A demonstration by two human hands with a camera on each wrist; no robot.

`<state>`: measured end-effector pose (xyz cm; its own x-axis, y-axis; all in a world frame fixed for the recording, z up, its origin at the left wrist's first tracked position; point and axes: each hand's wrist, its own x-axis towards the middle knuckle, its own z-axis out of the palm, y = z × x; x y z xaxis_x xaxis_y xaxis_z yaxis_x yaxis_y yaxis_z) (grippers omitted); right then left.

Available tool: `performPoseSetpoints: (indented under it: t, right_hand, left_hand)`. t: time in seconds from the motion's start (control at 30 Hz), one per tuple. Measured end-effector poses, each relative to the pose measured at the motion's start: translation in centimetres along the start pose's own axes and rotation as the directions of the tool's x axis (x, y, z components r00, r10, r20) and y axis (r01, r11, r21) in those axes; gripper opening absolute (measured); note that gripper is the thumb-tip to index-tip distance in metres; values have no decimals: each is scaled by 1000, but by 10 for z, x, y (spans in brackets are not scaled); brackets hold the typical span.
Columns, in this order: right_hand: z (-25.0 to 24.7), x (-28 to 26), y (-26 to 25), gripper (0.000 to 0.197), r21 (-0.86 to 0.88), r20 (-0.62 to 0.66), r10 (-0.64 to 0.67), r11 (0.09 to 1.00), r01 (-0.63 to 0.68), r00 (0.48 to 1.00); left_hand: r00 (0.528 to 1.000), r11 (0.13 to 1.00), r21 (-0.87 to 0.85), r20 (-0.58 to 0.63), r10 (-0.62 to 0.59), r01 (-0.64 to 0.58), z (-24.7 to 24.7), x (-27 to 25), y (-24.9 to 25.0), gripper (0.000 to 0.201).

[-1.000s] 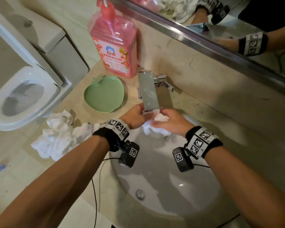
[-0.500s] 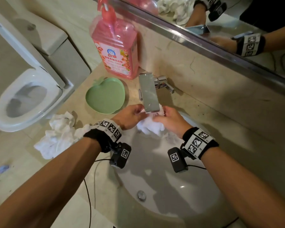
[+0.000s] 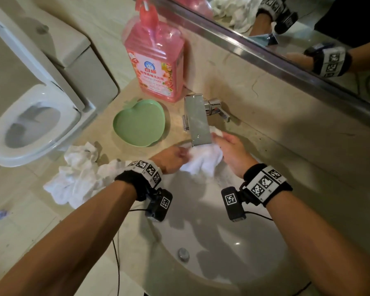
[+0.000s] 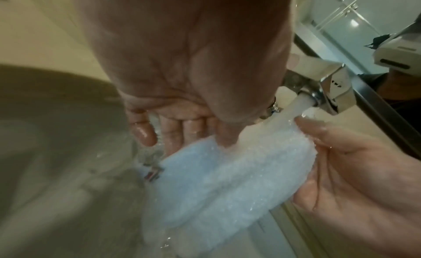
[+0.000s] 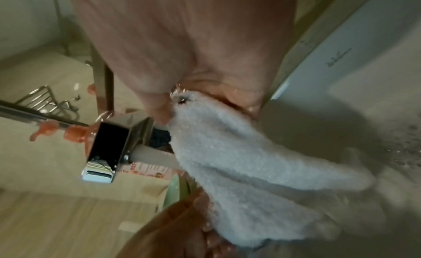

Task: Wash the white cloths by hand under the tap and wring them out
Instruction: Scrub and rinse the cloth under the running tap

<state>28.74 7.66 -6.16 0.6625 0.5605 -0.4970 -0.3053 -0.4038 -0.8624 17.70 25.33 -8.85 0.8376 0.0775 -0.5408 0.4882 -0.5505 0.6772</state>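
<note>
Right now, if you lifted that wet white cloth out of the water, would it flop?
Probably yes. The white cloth already sags in soft folds between the left hand and right hand, so it looks floppy. The tap's stream is soaking it, so it is likely heavy for its size and drippy.

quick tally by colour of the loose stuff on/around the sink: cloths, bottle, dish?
White: 2 lots of cloth, the wet white terry cloth held under the tap, and the crumpled white cloth heap on the counter (how many cloths are in the heap cannot be told)
Pink: 1, the pink plastic pump bottle
Green: 1, the green apple-shaped dish
Total: 4
</note>
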Motion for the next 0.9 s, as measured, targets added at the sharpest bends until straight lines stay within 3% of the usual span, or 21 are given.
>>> performPoseSetpoints:
  t: [0.1,0.23,0.3,0.4,0.53,0.63,0.73,0.9]
  right_hand:
    - [-9,-4,5,48,-148,113,-33,988,50,993]
    - [-9,-8,19,16,-421,113,-19,905,65,993]
    - [-9,-9,20,24,-314,94,30,950,1,995]
    - [-9,-9,15,37,-88,63,43,995,-37,997]
    - [-10,-7,5,25,106,-8,9,994,-8,1000]
    - [-11,-7,0,15,194,-48,41,981,-31,998]
    - [-6,-10,3,12,129,-39,69,990,-63,997]
    - [16,-11,7,29,-207,-11,21,978,-23,1000]
  left_hand:
    - [994,989,-127,-94,58,-70,4,6,7,27]
    - [973,955,-207,-135,188,-214,-1,13,25,26]
    - [972,942,-243,-111,208,-230,-3,13,30,25]
    - [989,952,-274,-89,117,-137,-6,11,28,33]
    - [997,953,-293,-47,62,-73,-1,9,14,28]
    - [989,925,-366,-141,53,-102,2,7,9,22]
    - [954,863,-477,-299,18,-166,-6,1,7,23]
    - [918,886,-383,-383,105,-261,-29,-20,5,17]
